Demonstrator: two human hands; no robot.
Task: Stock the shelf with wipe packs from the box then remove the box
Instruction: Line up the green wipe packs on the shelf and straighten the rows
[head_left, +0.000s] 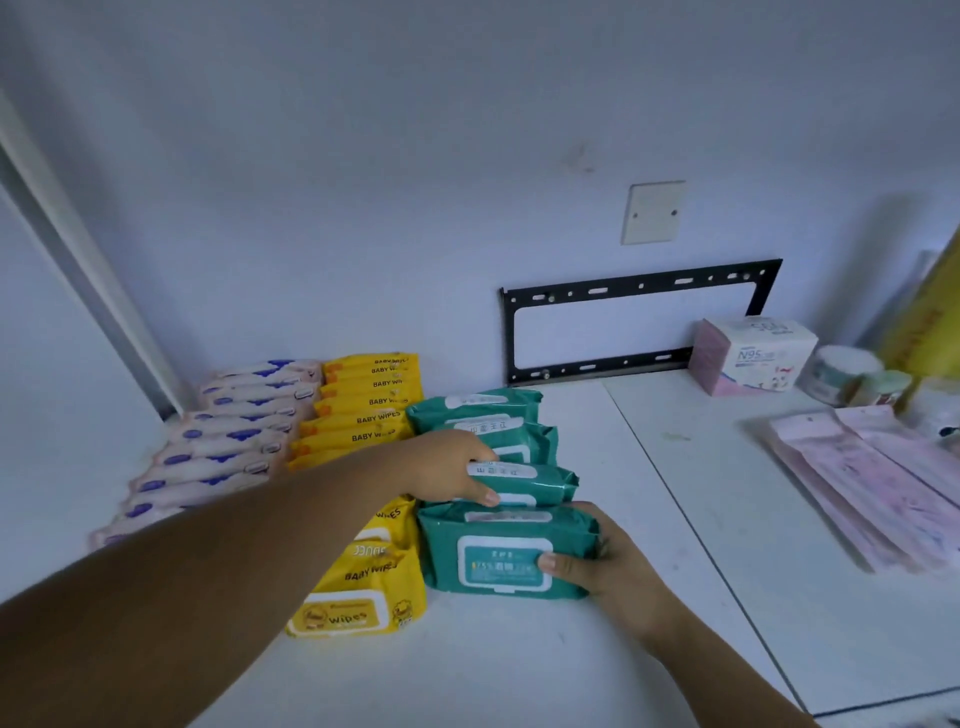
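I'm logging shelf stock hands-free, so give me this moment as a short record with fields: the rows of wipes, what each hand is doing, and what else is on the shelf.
left row: pale pink wipe packs, standing on edge
middle row: yellow baby wipe packs
right row: green wipe packs
left hand: holding the green row upright
right hand: gripping the front green pack
right side of shelf: mask box, flat pink packets
box: not in view

My left hand (447, 467) and right hand (602, 558) were bare, no gloves, rings or watch on them, and both forearms were uncovered as far as could be seen, with short, unpainted nails on my fingers.
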